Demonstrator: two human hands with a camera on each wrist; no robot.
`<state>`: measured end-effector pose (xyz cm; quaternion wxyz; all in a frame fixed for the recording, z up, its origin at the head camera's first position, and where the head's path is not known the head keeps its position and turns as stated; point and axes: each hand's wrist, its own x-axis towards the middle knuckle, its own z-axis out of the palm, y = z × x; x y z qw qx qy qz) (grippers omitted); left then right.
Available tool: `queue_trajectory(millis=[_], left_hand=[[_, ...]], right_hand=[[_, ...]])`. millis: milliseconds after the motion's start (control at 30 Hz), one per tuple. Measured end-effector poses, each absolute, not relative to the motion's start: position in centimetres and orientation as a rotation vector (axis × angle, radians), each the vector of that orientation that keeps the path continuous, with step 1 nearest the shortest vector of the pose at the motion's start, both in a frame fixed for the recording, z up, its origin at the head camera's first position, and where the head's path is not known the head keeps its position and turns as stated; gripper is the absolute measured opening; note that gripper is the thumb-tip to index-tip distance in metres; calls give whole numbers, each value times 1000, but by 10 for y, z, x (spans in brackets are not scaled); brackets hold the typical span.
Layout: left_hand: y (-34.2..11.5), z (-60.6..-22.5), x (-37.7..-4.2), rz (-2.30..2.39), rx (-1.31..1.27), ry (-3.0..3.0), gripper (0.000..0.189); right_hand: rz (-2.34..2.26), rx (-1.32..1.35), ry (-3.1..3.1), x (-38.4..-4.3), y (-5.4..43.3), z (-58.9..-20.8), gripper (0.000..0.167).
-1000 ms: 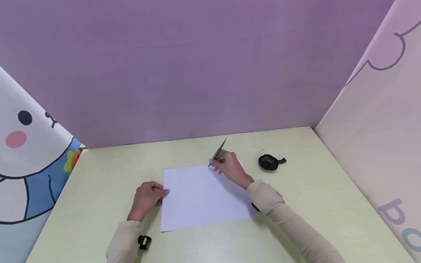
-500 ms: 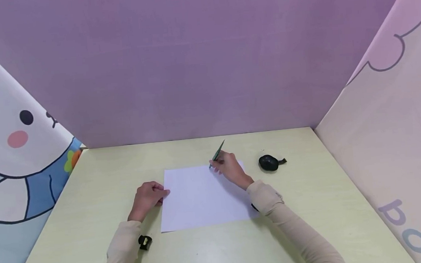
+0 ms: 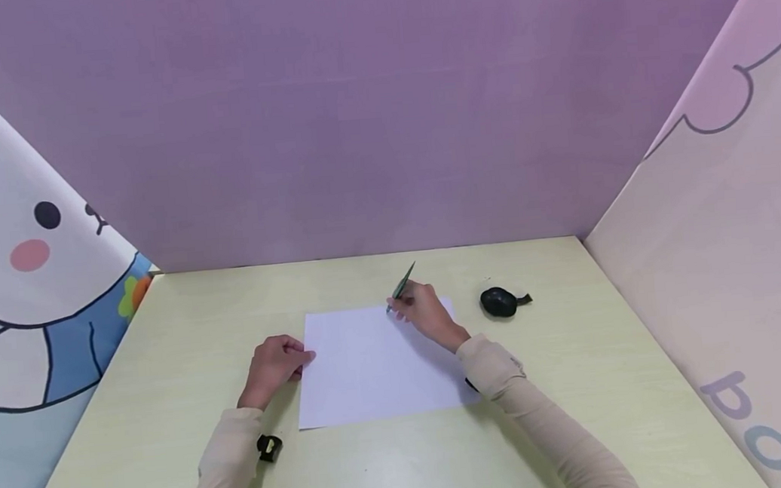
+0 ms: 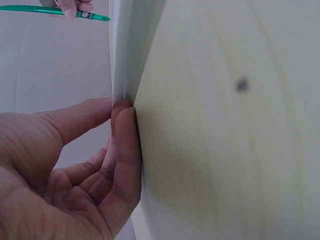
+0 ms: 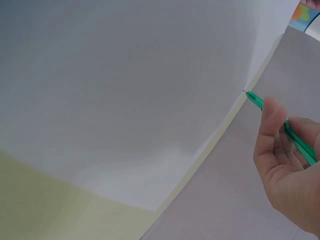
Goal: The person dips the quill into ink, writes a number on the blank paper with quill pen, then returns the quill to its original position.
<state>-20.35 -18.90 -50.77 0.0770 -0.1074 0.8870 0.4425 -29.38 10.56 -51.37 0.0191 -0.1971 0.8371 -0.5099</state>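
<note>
– Holding what in the right hand (image 3: pixel 426 315)?
– Gripping a slim green pen (image 3: pixel 403 279), slanted, rear end up, tip down at the far edge of a white sheet of paper (image 3: pixel 372 374); hard to tell whether touching it
– And with the left hand (image 3: pixel 272 369)?
– Pinching the paper's left edge, thumb on top, fingers beyond the edge
– Lying where, then?
– Between both hands, on the pale worktop (image 3: pixel 406 470)
– See anything near the right hand?
– Yes, past the paper's far right corner, a rounded black object (image 3: pixel 499 302) with a short tab pointing right
– And farther out?
– Beige sleeves (image 3: pixel 225 456) on both arms, a small black device (image 3: pixel 269 447) by the left one; behind, a purple wall (image 3: pixel 368 124); leftward, a cartoon-printed panel (image 3: pixel 6 293); rightward, a pale panel (image 3: pixel 751 249) with lettering
</note>
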Motion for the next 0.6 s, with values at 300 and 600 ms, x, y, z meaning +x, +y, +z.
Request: queue_trajectory(millis=[300,600], left_hand=[[-187,-510,-207,1288,-344,2672,22],[-188,-514,-207,1296,-328,2692,21]], right_hand=[[-1562,-651,2601,-294,105,-514,10],[-1563,-684,2581,-294,104,-514,10]])
